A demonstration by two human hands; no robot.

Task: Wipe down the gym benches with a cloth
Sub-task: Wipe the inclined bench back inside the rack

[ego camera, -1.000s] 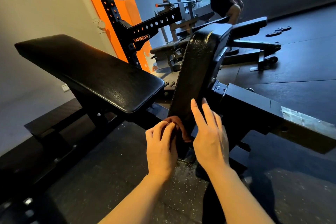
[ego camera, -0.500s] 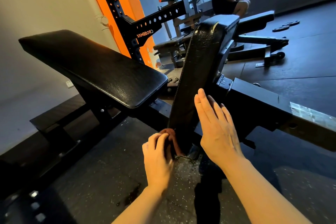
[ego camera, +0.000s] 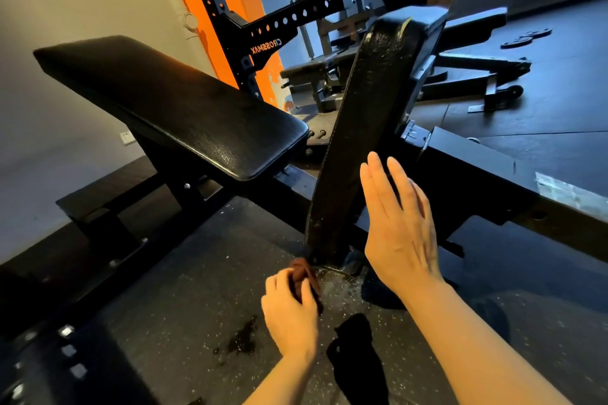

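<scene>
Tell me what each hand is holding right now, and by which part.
The left hand grips a bunched brown cloth around its lower part, by the upright pad's bottom end. The right hand, fingers straight, holds nothing.

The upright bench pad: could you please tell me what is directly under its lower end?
Under the upright bench pad are its metal base and speckled floor. The left hand holds a brown cloth there, hiding that corner.

The only legible text was "CROSSMAX", in orange, appearing mirrored on the black perforated rack arm (ego camera: 267,47).
</scene>
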